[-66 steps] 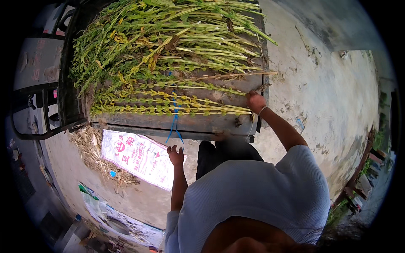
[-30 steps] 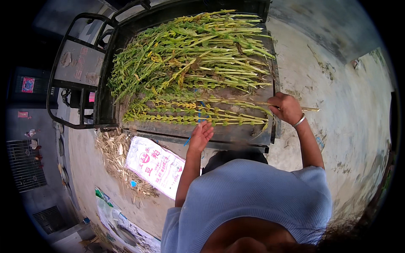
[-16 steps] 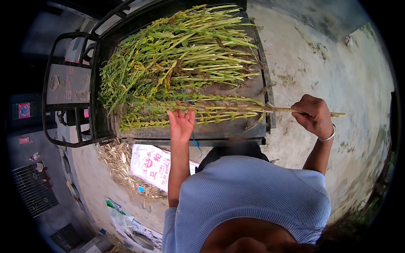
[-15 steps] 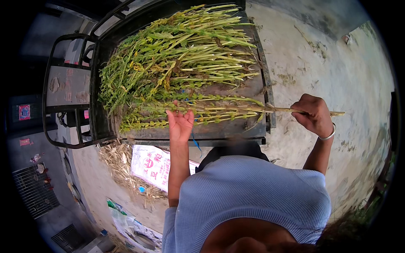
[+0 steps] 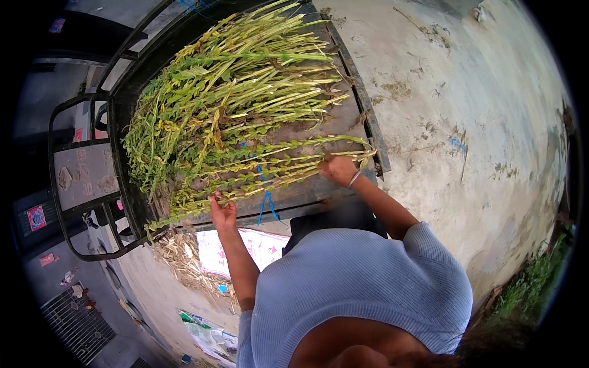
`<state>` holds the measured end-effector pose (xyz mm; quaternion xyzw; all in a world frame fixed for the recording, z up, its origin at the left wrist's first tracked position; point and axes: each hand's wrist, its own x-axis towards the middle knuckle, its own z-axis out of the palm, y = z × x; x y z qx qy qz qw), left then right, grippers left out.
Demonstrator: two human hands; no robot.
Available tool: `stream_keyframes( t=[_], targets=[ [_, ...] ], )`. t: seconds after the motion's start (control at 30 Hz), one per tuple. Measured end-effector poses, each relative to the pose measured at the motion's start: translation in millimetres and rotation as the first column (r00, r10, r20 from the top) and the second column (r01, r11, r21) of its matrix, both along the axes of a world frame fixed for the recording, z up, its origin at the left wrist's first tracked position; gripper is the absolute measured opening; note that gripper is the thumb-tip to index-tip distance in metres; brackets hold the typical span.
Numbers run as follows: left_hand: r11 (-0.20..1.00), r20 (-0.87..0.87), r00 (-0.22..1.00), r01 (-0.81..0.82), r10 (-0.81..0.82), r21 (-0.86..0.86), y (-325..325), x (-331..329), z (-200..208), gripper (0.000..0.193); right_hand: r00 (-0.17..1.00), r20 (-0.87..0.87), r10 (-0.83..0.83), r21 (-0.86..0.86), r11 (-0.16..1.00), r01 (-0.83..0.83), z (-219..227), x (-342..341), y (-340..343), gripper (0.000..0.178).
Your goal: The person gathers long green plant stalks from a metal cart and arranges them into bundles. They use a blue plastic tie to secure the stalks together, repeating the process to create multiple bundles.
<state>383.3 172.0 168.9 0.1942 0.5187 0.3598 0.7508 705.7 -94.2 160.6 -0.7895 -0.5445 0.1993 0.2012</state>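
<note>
My right hand (image 5: pixel 338 170), with a bangle at its wrist, grips the cut ends of a few long plant stalks (image 5: pixel 283 179) near the right edge of the cart bed. These are sesame-like, with small green-yellow pods along the stems. Farther left, the fingers of my left hand (image 5: pixel 223 213) curl around the leafy part of the same stalks, by the bed's near edge. Behind them, a thick pile of green and yellowing stalks (image 5: pixel 245 86) has its cut ends toward the right. A blue cord (image 5: pixel 264 205) hangs over the near edge between my hands.
The dark cart bed (image 5: pixel 294 132) has a black metal rail (image 5: pixel 54 178) on its left. Below its near edge lie a white sack (image 5: pixel 245 248) with red print and dry husks (image 5: pixel 181 253). Concrete ground (image 5: pixel 454 202) stretches right, and grass (image 5: pixel 527 285) grows at lower right.
My right hand has come left from beyond the cart's edge to over the bed, bringing the stalk ends along. The left hand is lower and farther left in view. The view has shifted.
</note>
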Motion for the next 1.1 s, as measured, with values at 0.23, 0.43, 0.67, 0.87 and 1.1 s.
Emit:
stream_keyframes(
  t=[0.23,0.43,0.67,0.87,1.1],
  targets=[
    [0.951,-0.197,0.979,-0.111,0.054,-0.288,23.9,-53.1,-86.6,0.047,0.997,0.013,0.079,-0.176,0.981,-0.075,-88.3,-40.2,30.1,0.018],
    [0.938,-0.369,0.916,0.02,-0.156,-0.346,-29.1,-41.3,-108.1,0.041,0.987,0.143,-0.075,-0.291,0.95,0.115,-117.8,-53.3,49.2,0.021],
    [0.904,-0.532,0.741,0.249,-0.41,-0.349,-115.2,-69.8,-97.3,0.028,0.816,-0.151,-0.558,0.09,0.814,0.574,-90.2,-5.2,-8.9,0.013],
    [0.887,-0.515,0.762,0.167,-0.393,-0.43,-139.1,-102.5,-97.8,0.038,0.252,-0.081,-0.964,-0.577,0.251,0.777,-178.4,30.5,-120.4,0.03],
    [0.875,-0.505,0.721,0.321,-0.474,-0.363,-133.6,-63.2,-77.1,0.028,0.275,0.049,-0.96,-0.507,0.213,0.835,-208.9,33.0,-118.2,0.037]
  ],
)
